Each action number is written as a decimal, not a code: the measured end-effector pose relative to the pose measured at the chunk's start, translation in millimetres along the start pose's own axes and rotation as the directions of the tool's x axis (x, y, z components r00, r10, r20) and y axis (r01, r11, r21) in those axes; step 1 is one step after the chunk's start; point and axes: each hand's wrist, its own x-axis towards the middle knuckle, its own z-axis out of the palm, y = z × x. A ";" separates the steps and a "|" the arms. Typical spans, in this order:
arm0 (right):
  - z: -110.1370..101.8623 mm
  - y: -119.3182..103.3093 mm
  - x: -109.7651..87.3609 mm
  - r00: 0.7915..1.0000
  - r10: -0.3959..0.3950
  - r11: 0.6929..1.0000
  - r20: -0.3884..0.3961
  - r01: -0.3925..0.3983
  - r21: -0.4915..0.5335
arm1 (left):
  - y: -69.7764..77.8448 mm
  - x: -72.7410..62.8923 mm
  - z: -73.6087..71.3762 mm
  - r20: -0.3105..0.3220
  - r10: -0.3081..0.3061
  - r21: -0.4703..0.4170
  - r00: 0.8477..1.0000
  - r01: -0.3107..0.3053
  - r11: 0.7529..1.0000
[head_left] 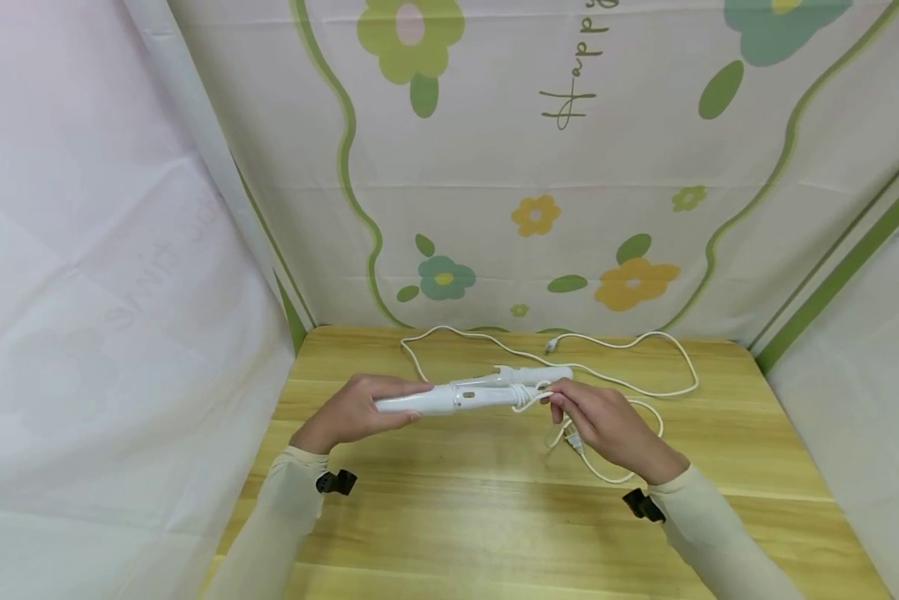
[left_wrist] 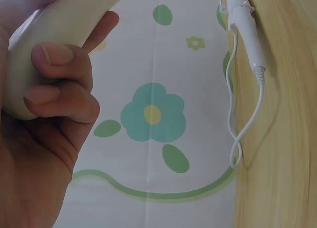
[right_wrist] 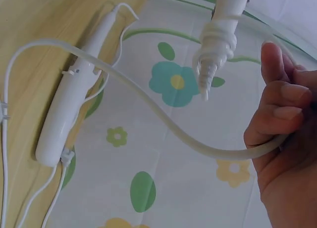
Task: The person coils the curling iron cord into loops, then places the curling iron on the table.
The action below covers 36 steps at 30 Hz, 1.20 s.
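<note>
My left hand (head_left: pixel 359 408) grips a white hair iron (head_left: pixel 427 402) by its thick end, fingers curled round it in the left wrist view. The iron is held level above the table, its narrow end pointing right. Several turns of white cord (right_wrist: pixel 218 40) are wound round that narrow end. The fingers of my right hand (head_left: pixel 606 421) pinch the cord (right_wrist: pixel 183 139) just beyond the turns, and a loop of it hangs from the hand. Behind the held iron, a second white hair iron (head_left: pixel 546 375) lies on the table, partly hidden in the head view.
The second iron's cord (head_left: pixel 486 336) runs along the back of the wooden table (head_left: pixel 449 517), with a plug (head_left: pixel 551 345) at its end. Another plug (head_left: pixel 572 437) hangs or lies below my right hand. Flower-printed cloth (head_left: pixel 479 150) walls the back; pale cloth stands at both sides.
</note>
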 end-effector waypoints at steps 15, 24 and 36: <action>-5.5 8.1 2.7 0.997 0.003 0.997 0.074 -0.009 0.078 | 17.7 -0.9 5.9 0.153 0.052 -0.255 0.987 -0.011 0.967; 4.5 6.3 -0.7 0.968 0.023 0.962 0.251 -0.089 0.258 | 15.0 -2.5 10.1 0.197 0.064 -0.439 0.978 0.030 0.898; 19.3 -3.8 -0.1 0.979 0.028 0.900 0.201 -0.112 0.421 | 12.6 -5.9 14.4 0.017 -0.042 -0.475 0.999 0.045 0.879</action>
